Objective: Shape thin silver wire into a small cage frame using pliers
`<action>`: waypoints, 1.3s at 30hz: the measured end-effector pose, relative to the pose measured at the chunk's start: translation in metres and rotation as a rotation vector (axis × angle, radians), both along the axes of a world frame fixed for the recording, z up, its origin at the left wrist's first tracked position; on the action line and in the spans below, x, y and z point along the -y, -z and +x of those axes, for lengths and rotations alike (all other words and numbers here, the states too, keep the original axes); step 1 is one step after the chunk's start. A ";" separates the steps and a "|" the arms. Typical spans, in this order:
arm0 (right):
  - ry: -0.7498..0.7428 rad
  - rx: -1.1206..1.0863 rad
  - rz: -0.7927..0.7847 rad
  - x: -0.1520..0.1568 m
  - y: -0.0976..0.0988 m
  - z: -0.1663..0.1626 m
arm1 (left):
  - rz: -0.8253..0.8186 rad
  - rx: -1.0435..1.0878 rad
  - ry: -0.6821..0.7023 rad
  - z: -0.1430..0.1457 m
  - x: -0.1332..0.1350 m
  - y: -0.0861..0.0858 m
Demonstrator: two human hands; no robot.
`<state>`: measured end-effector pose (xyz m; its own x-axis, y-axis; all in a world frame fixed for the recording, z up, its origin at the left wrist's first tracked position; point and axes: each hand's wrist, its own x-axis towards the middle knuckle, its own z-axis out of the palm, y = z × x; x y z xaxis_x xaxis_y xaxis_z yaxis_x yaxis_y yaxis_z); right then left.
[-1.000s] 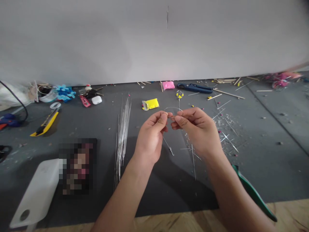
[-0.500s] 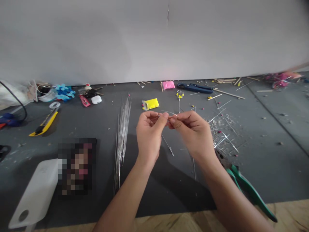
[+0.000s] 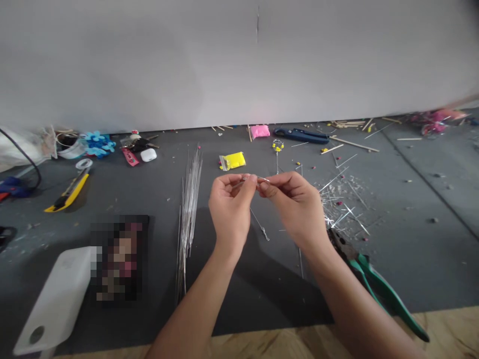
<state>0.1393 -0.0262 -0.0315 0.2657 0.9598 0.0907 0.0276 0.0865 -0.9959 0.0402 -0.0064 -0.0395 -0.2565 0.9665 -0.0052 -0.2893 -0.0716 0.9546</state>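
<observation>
A thin silver wire (image 3: pixel 264 179) runs between my two hands above the dark table. My left hand (image 3: pixel 230 207) pinches it between thumb and fingers, and a twisted end hangs below with a small loop (image 3: pixel 265 233). Close beside it, my right hand (image 3: pixel 294 204) is closed on the wire as well, thumb against forefinger. The fingertips hide most of the bend. Beyond them lies a wire stem topped by a ring with yellow bits (image 3: pixel 277 146). A bundle of straight wires (image 3: pixel 190 199) lies left of my left hand.
Green-handled pliers (image 3: pixel 381 284) lie by my right forearm, near scattered wire offcuts (image 3: pixel 348 212). Yellow clay (image 3: pixel 234 160), pink clay (image 3: pixel 260 131) and a blue cutter (image 3: pixel 302 135) sit towards the wall. On the left are a yellow utility knife (image 3: pixel 71 192) and a white power bank (image 3: pixel 56 299).
My hands have drawn slightly closer together, and less of the wire shows between them, lying flatter. The view has shifted a little.
</observation>
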 end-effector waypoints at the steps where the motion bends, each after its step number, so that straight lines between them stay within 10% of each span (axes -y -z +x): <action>1: -0.007 -0.001 -0.005 0.000 0.000 0.000 | -0.010 -0.012 0.005 0.000 0.000 0.000; 39: -0.068 0.008 0.012 -0.004 0.005 0.005 | -0.051 0.036 0.120 -0.003 -0.002 0.002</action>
<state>0.1443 -0.0225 -0.0364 0.1995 0.9744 0.1041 0.0289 0.1003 -0.9945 0.0371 -0.0043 -0.0416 -0.1377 0.9885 -0.0623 -0.3274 0.0140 0.9448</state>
